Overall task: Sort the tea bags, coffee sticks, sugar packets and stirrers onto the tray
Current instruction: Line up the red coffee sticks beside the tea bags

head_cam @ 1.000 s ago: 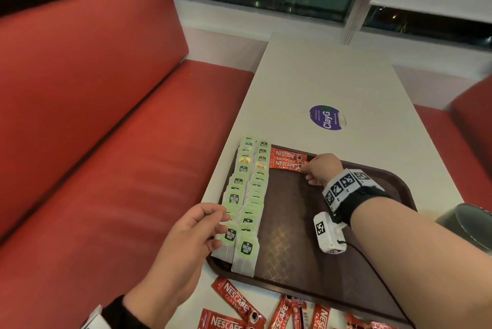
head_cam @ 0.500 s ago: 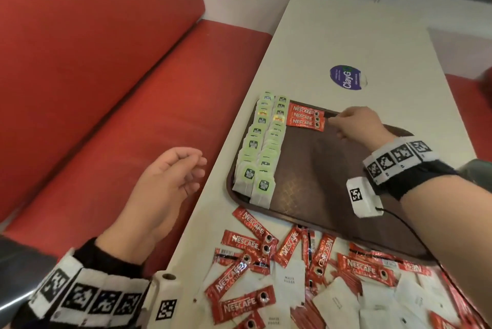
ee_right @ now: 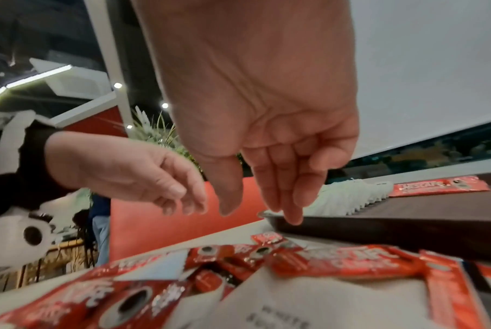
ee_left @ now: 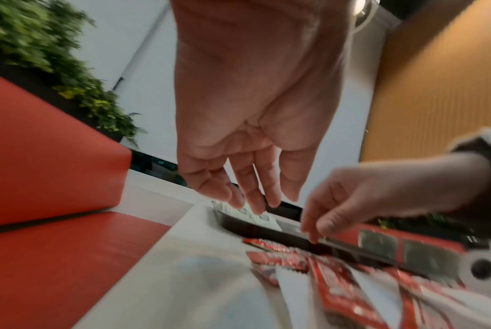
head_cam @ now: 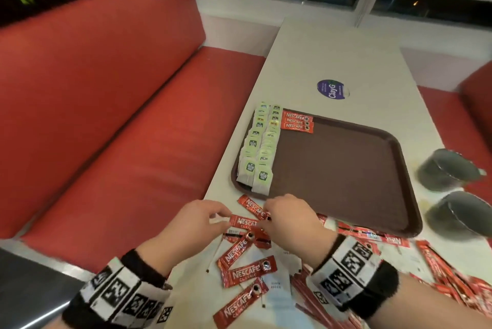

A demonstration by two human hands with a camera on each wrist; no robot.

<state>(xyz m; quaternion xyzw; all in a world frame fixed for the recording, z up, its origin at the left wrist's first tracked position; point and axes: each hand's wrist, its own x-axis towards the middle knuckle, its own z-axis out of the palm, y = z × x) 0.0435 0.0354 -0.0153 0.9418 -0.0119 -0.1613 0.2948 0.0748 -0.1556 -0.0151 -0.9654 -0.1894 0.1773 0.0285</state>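
A brown tray [head_cam: 346, 177] lies on the white table. Two rows of green-tagged tea bags [head_cam: 262, 147] line its left side, with three red coffee sticks [head_cam: 296, 121] beside them at the far end. In front of the tray is a loose pile of coffee sticks [head_cam: 246, 271], white sugar packets [head_cam: 277, 282] and thin stirrers [head_cam: 214, 255]. My left hand [head_cam: 223, 218] [ee_left: 255, 204] and right hand [head_cam: 266, 215] [ee_right: 259, 214] hover close together over the pile's far left end. Their fingers point down, relaxed, just above a coffee stick [head_cam: 243, 222], with nothing held.
Two dark metal cups [head_cam: 447, 173] [head_cam: 464, 215] stand right of the tray. A purple round sticker [head_cam: 331, 89] marks the table beyond it. A red bench seat [head_cam: 119, 142] runs along the table's left edge. More sticks spread to the right [head_cam: 436, 262].
My right hand left the three sticks at the tray's far end and came back to the pile. My left hand moved in from the bench side to join it.
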